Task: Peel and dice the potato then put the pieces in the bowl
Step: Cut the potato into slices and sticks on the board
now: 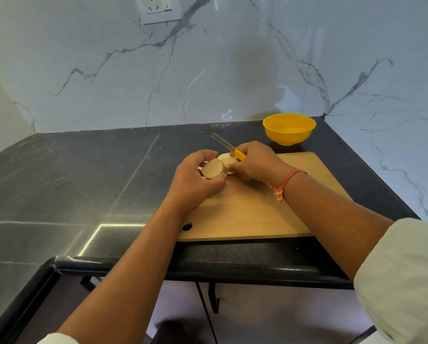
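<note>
1. Potato [213, 169]: chunk held just above cutting board [245, 214], at approx. 11 o'clock from board centre. Pale cut face is turned toward camera. Brownish rim suggests skin not yet peeled
2. Slices [229, 160]: two pale rounds at 2 o'clock of the chunk, just beside it, lying on board and partly hidden by R hand
3. L hand [193, 180]: fingers and thumb curled round the chunk, gripping it by its skin sides
4. R hand [255, 162]: clamped on yellow handle of knife [229, 147]. Blade points to 10 o'clock, clear of the potato. Lower fingertips appear to touch the chunk's edge, so hands are close together
5. Bowl [289, 139]: yellow, on dark counter [84, 170] at 1 o'clock, just beyond board's far edge. No pieces seen inside; interior only partly visible
6. Handling, est.: firm, dense, light enough for one hand, not fragile. Cut faces likely wet w/ starch, hence slippery. Rounded skin side will tend to roll
7. Grip rec.: hold by dry skin sides, not the cut face. For dicing, seat flat face down on board; keep L fingertips tucked back from blade path
8. Slices, est.: thin, slick, prone to sticking to blade, so stack low before cross-cuts
</note>
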Action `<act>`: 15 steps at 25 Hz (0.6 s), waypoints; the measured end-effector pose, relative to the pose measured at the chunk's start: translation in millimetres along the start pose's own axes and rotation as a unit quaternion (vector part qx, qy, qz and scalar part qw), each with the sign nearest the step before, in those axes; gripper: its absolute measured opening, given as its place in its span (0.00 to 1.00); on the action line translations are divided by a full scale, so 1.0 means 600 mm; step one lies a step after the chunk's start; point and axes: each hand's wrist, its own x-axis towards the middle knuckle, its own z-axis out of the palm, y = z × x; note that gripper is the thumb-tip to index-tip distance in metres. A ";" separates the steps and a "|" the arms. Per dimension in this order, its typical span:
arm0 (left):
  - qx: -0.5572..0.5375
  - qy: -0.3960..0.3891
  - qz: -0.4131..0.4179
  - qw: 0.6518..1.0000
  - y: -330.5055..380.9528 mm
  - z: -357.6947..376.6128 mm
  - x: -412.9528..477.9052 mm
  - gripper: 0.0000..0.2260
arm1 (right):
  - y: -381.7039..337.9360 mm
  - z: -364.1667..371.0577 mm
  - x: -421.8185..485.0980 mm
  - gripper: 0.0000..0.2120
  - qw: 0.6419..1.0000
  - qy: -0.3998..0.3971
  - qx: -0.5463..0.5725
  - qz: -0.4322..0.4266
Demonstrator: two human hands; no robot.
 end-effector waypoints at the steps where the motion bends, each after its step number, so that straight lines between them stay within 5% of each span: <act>1: -0.001 0.002 0.000 1.000 0.000 -0.001 0.000 0.23 | -0.001 0.000 0.005 0.20 1.000 -0.013 0.009 -0.001; 11: -0.002 0.018 0.047 0.999 0.026 -0.005 -0.014 0.26 | 0.003 -0.023 -0.018 0.16 0.998 -0.041 0.045 -0.012; 15: 0.040 -0.067 0.057 0.995 0.064 0.007 -0.020 0.30 | 0.034 -0.055 -0.067 0.12 1.000 -0.004 0.016 0.009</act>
